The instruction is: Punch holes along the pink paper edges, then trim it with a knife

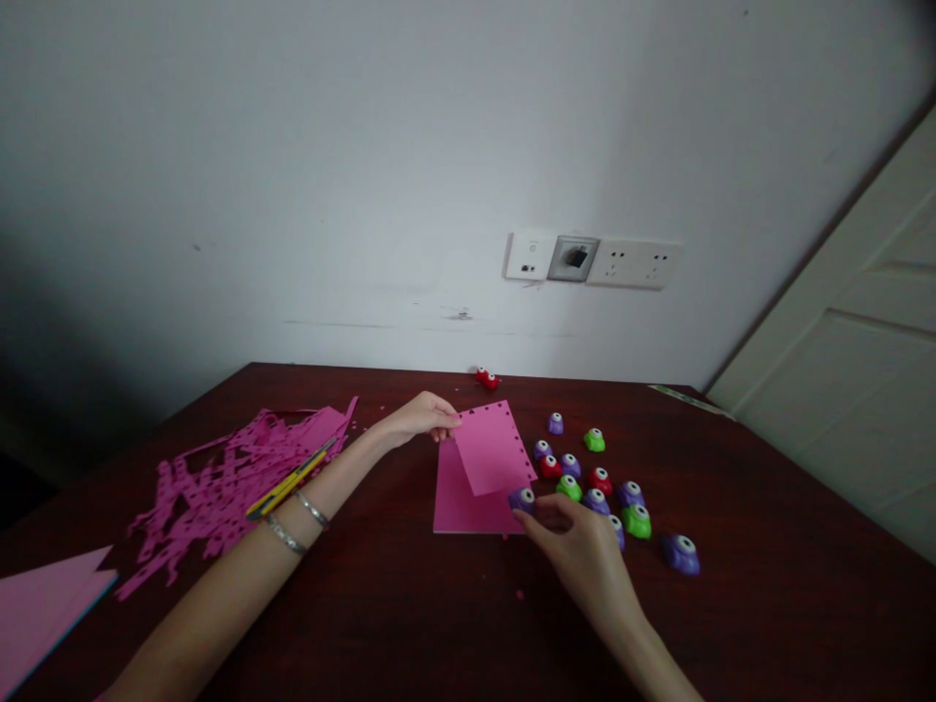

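My left hand (426, 417) pinches the upper left corner of a pink paper sheet (491, 450), with small holes punched along its top and right edges. The sheet is tilted above a stack of pink paper (460, 512) on the table. In my right hand (577, 546), a purple craft punch (522, 500) is held between thumb and fingers at the sheet's lower right corner. Whether the punch has the paper in its slot, I cannot tell. More punches in purple, green (638, 522) and red (600, 480) stand just beyond and right of this hand.
Pink paper scraps (219, 492) are heaped at the left, with a yellow utility knife (289, 480) on them. Further paper sheets (51, 614) lie at the near left edge. Two red punches (487, 378) stand by the wall, below the sockets (635, 263). A thin strip (691, 400) lies far right.
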A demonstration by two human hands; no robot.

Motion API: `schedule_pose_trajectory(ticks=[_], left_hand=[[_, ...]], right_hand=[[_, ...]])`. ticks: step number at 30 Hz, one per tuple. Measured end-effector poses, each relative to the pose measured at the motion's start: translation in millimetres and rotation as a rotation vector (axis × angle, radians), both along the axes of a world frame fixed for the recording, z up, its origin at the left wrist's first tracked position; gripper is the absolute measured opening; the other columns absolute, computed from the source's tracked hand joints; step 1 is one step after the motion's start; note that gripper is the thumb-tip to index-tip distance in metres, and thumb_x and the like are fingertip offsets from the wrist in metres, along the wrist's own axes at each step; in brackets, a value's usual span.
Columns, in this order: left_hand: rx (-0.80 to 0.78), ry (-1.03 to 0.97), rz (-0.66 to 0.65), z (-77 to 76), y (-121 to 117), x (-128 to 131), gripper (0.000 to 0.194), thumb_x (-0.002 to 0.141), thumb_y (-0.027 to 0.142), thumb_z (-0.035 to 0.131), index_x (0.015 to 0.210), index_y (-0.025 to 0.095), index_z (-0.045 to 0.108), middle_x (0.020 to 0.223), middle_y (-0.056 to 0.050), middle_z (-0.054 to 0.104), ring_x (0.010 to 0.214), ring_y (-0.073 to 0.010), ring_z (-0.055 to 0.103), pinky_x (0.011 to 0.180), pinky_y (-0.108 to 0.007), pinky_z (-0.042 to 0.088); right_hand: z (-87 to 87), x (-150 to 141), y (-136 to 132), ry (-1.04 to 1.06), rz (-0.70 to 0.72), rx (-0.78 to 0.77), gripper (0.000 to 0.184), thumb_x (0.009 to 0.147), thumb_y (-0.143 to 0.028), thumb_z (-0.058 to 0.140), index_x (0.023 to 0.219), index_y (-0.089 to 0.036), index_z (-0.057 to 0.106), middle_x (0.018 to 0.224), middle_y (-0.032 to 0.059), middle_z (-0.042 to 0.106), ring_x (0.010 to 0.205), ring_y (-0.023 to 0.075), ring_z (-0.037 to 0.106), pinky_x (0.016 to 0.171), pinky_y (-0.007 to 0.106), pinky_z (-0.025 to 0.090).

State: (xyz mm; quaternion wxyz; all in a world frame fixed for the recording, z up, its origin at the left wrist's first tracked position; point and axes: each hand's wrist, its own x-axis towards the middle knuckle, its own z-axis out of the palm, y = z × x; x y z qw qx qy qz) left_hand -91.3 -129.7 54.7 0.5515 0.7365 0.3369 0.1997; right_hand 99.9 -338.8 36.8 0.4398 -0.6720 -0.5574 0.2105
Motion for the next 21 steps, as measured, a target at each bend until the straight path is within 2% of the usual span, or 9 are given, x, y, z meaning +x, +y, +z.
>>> schedule_pose_trajectory(ticks=[12,21], left_hand=[[-0.019,-0.022,-0.025,3.3,-7,3,0.021,0.068,0.031,0.065,0.074,0.011,0.066,0.06,-0.002,0.06,0.053,-0.0089,0.051,0.054,-0.024,0.04],[-0.033,-0.006,-0.039,6.8,-12,6,0.02,0.067,0.029,0.065,0.073,0.011,0.066,0.061,-0.003,0.06,0.054,-0.0092,0.051,0.055,-0.025,0.039]], right_hand=[[-3.1,1,0,-0.134,-0.026,-0.064,0.02,0.072,-0.038,0.059,0.07,-0.019,0.065,0.063,0.0031,0.068,0.06,0.0191,0.064,0.056,0.027,0.048],[-1.7,-1,-1,-0.16,-0.024,-0.042,0.022,0.073,-0.038,0.059,0.072,-0.019,0.067,0.064,0.0036,0.068,0.06,0.0191,0.064,0.056,0.027,0.047]])
